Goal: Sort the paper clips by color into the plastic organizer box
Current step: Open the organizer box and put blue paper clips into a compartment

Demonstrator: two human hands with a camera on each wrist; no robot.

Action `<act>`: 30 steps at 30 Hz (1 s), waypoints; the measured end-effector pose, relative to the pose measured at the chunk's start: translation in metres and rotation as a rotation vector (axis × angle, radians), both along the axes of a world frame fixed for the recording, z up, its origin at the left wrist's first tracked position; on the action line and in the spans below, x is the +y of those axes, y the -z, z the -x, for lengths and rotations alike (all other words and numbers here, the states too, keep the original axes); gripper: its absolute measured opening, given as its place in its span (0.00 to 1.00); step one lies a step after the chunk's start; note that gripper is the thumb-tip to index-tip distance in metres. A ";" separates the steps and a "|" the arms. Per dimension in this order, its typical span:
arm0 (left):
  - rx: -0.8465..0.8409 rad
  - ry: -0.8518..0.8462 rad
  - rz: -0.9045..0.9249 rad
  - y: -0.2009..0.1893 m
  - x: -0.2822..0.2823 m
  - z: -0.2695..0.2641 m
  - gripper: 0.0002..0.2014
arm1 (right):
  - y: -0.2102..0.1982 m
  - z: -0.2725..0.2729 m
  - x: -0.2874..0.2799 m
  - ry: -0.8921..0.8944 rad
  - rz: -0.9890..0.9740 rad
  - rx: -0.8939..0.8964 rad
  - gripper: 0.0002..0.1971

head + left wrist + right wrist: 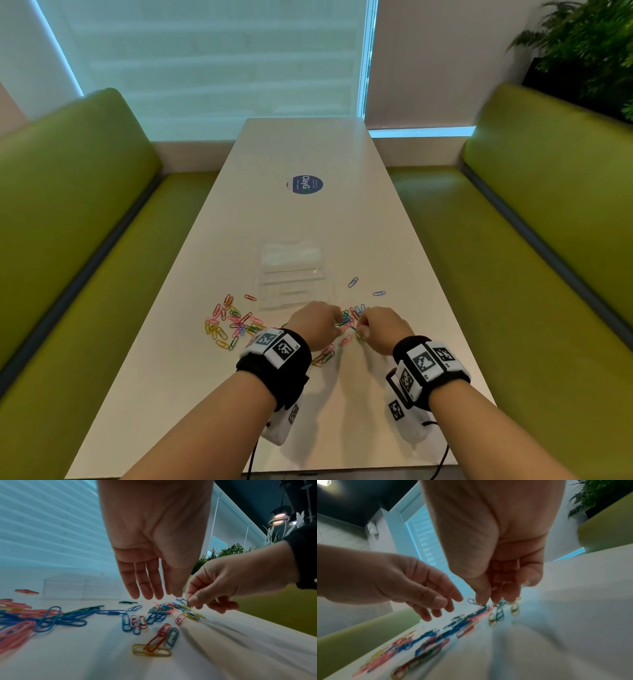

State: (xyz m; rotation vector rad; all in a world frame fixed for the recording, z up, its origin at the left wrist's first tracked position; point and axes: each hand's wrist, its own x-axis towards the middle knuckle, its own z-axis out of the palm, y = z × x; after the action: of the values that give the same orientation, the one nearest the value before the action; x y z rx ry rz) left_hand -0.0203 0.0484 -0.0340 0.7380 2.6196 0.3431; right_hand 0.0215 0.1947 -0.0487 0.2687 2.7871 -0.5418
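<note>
From the head camera we see a long pale desk (301,154) running toward 12 o'clock between two green benches (85,192). The clear plastic organizer box (293,274) sits just past our hands, its lid tipped back; we can make out its dividers, and no clip shows inside any compartment. A heap of paper clips (233,323) in pink, yellow, green and blue lies at 9 o'clock of the box, and two light blue clips (353,282) lie apart at 3 o'clock of it. Our left hand (317,323) and right hand (383,327) meet over a smaller tangled pile (349,317) between them. A round dark sticker (307,184) lies farther up the desk.

From the left wrist camera, our left hand (154,540) hangs released, fingers (142,585) straight and pointing down just above the clips, holding nothing. At 3 o'clock the right hand (231,582) pinches a clip (189,603) at the top of the pile with thumb and forefinger. The box (82,586) stands behind at 10 o'clock, its contents too faint to tell.

From the right wrist camera, blurred, our right hand (496,547) bunches its fingertips (481,599) on the clips of the small pile (496,609). The left hand (402,585) hovers at 9 o'clock, fingers loosely spread and holding nothing.
</note>
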 end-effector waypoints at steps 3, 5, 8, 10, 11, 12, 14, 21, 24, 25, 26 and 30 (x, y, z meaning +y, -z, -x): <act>0.032 0.010 -0.046 0.000 0.003 0.001 0.14 | -0.003 0.001 0.003 -0.019 0.060 0.015 0.10; 0.043 0.007 -0.073 0.000 0.005 0.002 0.12 | -0.004 0.002 0.004 -0.038 0.098 0.017 0.09; 0.061 0.007 -0.096 -0.002 0.007 0.005 0.10 | -0.004 0.004 0.006 -0.049 0.133 0.016 0.08; 0.093 0.013 -0.081 -0.004 0.007 0.008 0.11 | -0.005 0.008 0.011 -0.021 0.135 0.039 0.08; 0.108 0.012 -0.071 -0.005 0.006 0.010 0.11 | -0.007 0.010 0.014 0.005 0.114 0.055 0.08; 0.118 0.006 -0.059 -0.006 0.005 0.012 0.12 | -0.009 0.014 0.018 0.036 0.079 0.069 0.08; 0.133 -0.016 -0.039 -0.008 0.001 0.018 0.12 | -0.012 0.020 0.028 0.103 0.007 0.073 0.10; 0.196 -0.128 -0.025 -0.020 -0.017 0.047 0.14 | -0.015 0.045 0.050 0.194 -0.152 0.032 0.16; 0.221 -0.176 -0.020 -0.022 -0.022 0.055 0.13 | -0.013 0.055 0.051 0.176 -0.170 0.028 0.18; 0.230 -0.184 -0.015 -0.021 -0.022 0.057 0.13 | -0.011 0.057 0.051 0.171 -0.173 0.022 0.19; 0.237 -0.189 -0.008 -0.021 -0.021 0.059 0.14 | -0.009 0.060 0.051 0.165 -0.178 0.014 0.19; 0.251 -0.203 0.040 -0.017 -0.015 0.064 0.14 | -0.004 0.066 0.050 0.136 -0.220 -0.010 0.15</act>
State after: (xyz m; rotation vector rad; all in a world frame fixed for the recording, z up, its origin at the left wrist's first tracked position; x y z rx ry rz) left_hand -0.0847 0.0338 -0.0166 0.5319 2.9388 0.2690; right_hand -0.0447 0.2445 -0.0451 0.5097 2.8336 -0.2615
